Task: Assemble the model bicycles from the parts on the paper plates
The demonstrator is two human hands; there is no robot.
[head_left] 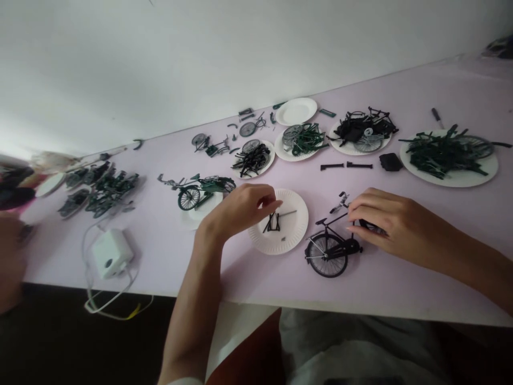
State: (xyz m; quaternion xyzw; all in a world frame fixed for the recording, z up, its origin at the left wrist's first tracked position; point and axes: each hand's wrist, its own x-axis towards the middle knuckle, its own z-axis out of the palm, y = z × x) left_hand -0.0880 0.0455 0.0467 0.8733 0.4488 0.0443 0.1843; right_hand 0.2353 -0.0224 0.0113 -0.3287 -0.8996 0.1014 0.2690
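Observation:
A black model bicycle (pixel 331 246) stands on the table in front of me, its rear wheel and saddle showing. The fingers of my right hand (pixel 385 216) are closed on its front end, and they cover part of the front wheel. My left hand (pixel 252 206) is over a white paper plate (pixel 294 240), fingers curled and thumb stretched to the right. What those fingers hold, if anything, is hidden. Just below them a small black stand-like part (pixel 273 222) lies on the plate, beside a thin rod (pixel 289 213) and a tiny grey piece (pixel 283 239).
A green model bicycle (pixel 204 187) is at the left on another plate. Plates heaped with black parts (pixel 363 128) and green parts (pixel 444 152) line the back, with loose pieces around them. A white box with cables (pixel 112 251) lies left. Another person's blurred arm (pixel 10 262) shows.

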